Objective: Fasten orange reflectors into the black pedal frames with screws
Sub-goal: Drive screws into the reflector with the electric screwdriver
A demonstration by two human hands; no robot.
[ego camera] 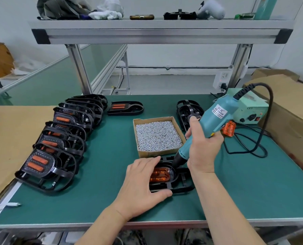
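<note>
The left hand (143, 183) lies over the left end of a black plastic pedal frame (181, 183) on the green work mat (94, 191). Its fingers are nearly straight and released, reaching to the frame's far edge, with the thumb pressed against the near rim. Just right of those fingertips, a ribbed translucent orange reflector (160, 175) sits in the frame's oval pocket. The right hand (202, 149) has its fingers wrapped tightly round the barrel of a teal electric screwdriver (216, 117), thumb up along the body. The tool tilts down to the left, its black nose meeting the reflector's right end, below these fingers; the bit itself is too small to make out. Just beyond the left fingertips stands a shallow cardboard box of small silver screws (157, 135). Behind the right knuckles lie a loose orange reflector (229, 129), a stack of empty black frames (187, 110) and a pale green power supply box (249, 110), with the screwdriver's black cable (253, 147) looped on the mat. Well to the left of the left hand, a row of overlapping black frames fitted with orange reflectors (58, 147) leans along the mat's edge, and one more fitted frame (125, 107) lies flat beyond the screw box.
</note>
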